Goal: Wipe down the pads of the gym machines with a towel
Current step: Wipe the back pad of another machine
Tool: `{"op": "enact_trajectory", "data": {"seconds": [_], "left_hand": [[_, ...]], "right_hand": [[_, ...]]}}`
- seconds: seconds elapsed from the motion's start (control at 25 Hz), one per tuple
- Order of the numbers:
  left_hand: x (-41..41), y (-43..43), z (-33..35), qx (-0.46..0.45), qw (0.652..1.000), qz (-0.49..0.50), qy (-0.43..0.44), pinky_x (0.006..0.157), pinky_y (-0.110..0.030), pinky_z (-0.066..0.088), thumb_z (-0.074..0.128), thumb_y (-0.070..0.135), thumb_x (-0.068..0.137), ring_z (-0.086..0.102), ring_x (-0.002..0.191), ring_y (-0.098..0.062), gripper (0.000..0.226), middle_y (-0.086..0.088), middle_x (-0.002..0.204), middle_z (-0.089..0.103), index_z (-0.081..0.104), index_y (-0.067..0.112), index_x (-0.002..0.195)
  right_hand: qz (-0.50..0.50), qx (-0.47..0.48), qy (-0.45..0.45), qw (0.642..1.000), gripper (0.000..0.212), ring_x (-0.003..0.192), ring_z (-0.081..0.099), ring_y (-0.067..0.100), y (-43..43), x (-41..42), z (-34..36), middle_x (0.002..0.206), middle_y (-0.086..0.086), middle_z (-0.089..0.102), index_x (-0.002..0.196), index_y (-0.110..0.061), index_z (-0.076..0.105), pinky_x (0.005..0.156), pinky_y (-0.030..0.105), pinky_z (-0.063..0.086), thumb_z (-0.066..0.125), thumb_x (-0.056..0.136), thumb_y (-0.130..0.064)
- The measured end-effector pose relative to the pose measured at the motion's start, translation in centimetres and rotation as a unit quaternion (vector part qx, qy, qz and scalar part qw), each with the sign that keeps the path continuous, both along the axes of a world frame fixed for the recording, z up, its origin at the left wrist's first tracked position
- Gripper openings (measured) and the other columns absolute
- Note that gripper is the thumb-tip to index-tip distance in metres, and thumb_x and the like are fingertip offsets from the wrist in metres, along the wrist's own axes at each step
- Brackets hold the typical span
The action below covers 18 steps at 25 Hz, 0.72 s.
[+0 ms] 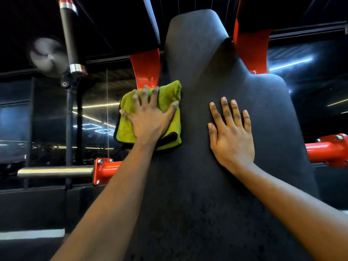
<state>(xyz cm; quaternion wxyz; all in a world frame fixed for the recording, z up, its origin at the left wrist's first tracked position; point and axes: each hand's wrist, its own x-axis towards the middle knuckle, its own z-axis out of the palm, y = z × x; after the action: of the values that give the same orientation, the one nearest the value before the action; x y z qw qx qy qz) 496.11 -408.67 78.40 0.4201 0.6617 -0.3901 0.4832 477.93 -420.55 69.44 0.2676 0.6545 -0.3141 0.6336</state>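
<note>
Left hand (150, 117) flat, fingers spread, pressing folded green towel (150, 113) against left edge of black back pad (216, 63), spreading wipe pressure. Right hand (232, 132) flat, empty, on pad centre, likely bracing.

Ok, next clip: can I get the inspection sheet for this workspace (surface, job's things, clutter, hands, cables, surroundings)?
Surface: black pad, narrowing towards its top, with a speckled texture lower down.
Job's things: green towel, folded, on the pad's left edge and partly past it.
Clutter: nothing seen.
Hands: left hand presses flat on the towel, fingers spread; right hand lies flat on the bare pad, apart from the towel.
Cables: one thin vertical line left of the towel; cannot tell if it is a cable.
Surroundings: red frame on both sides, steel bar at left, blurred fan upper left, dark room with light strips.
</note>
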Motion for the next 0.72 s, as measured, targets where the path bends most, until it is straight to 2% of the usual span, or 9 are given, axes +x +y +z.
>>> {"op": "enact_trajectory", "data": {"seconds": [0.08, 0.16, 0.28, 0.4, 0.52, 0.64, 0.72], "left_hand": [[-0.3, 0.6, -0.9, -0.032, 0.998, -0.016, 0.052, 0.104, -0.078, 0.023, 0.042, 0.066, 0.091, 0.017, 0.149, -0.029, 0.064, 0.003, 0.159, 0.026, 0.035, 0.036, 0.147], [-1.0, 1.1, -2.7, -0.055, 0.994, -0.008, 0.091, 0.102, -0.069, 0.035, 0.048, 0.052, 0.092, 0.025, 0.145, -0.032, 0.058, -0.002, 0.156, 0.032, 0.039, 0.032, 0.146], [-1.5, 2.2, -8.7, -0.095, 0.992, -0.030, 0.076, 0.097, -0.060, 0.043, 0.045, 0.050, 0.091, 0.032, 0.139, -0.034, 0.057, -0.006, 0.153, 0.036, 0.045, 0.027, 0.143], [-1.7, 3.6, -14.2, -0.128, 0.987, -0.081, 0.057, 0.098, -0.058, 0.042, 0.041, 0.050, 0.089, 0.034, 0.139, -0.032, 0.056, -0.005, 0.153, 0.037, 0.045, 0.027, 0.140], [-2.3, 4.0, -17.3, -0.125, 0.980, -0.094, 0.127, 0.098, -0.067, 0.039, 0.037, 0.058, 0.092, 0.027, 0.143, -0.030, 0.056, -0.001, 0.156, 0.028, 0.038, 0.032, 0.141], [-2.8, 2.8, -17.5, 0.011, 0.990, -0.029, 0.139, 0.106, -0.079, 0.018, 0.033, 0.085, 0.084, 0.002, 0.151, -0.034, 0.080, 0.003, 0.165, 0.000, 0.016, 0.045, 0.151], [-2.8, 1.9, -17.4, 0.043, 0.992, 0.006, 0.120, 0.103, -0.081, 0.014, 0.034, 0.087, 0.082, -0.003, 0.151, -0.037, 0.086, 0.003, 0.166, -0.008, 0.007, 0.049, 0.154]], "right_hand": [[0.007, 0.002, -0.001, 1.000, 0.056, 0.157, 0.002, 0.022, 0.1, -0.1, 0.0, 0.170, 0.002, 0.010, 0.162, -0.029, 0.018, 0.127, 0.050, 0.008, 0.028, 0.108, -0.044], [0.015, 0.005, 0.001, 1.000, 0.057, 0.157, 0.002, 0.022, 0.1, -0.1, 0.1, 0.170, 0.002, 0.010, 0.162, -0.029, 0.018, 0.127, 0.050, 0.008, 0.029, 0.108, -0.044], [0.015, 0.005, 0.002, 1.000, 0.057, 0.157, 0.002, 0.023, 0.3, -0.2, -0.1, 0.170, 0.002, 0.010, 0.162, -0.029, 0.018, 0.126, 0.051, 0.008, 0.029, 0.108, -0.043], [0.016, 0.002, -0.002, 1.000, 0.057, 0.157, 0.004, 0.024, 0.2, -0.2, -0.1, 0.170, 0.003, 0.011, 0.162, -0.028, 0.019, 0.126, 0.051, 0.009, 0.029, 0.108, -0.042], [0.018, 0.000, 0.004, 1.000, 0.057, 0.157, 0.006, 0.026, 0.2, -0.2, -0.1, 0.170, 0.004, 0.013, 0.161, -0.027, 0.020, 0.125, 0.052, 0.011, 0.030, 0.108, -0.042], [0.025, 0.007, -0.001, 1.000, 0.056, 0.157, 0.007, 0.027, 0.5, -0.2, -0.1, 0.170, 0.005, 0.014, 0.161, -0.027, 0.022, 0.125, 0.053, 0.012, 0.031, 0.107, -0.041], [0.037, 0.019, -0.006, 0.999, 0.056, 0.157, 0.006, 0.027, 1.0, 0.1, -1.2, 0.170, 0.006, 0.014, 0.161, -0.027, 0.023, 0.125, 0.053, 0.011, 0.032, 0.107, -0.040]]}}
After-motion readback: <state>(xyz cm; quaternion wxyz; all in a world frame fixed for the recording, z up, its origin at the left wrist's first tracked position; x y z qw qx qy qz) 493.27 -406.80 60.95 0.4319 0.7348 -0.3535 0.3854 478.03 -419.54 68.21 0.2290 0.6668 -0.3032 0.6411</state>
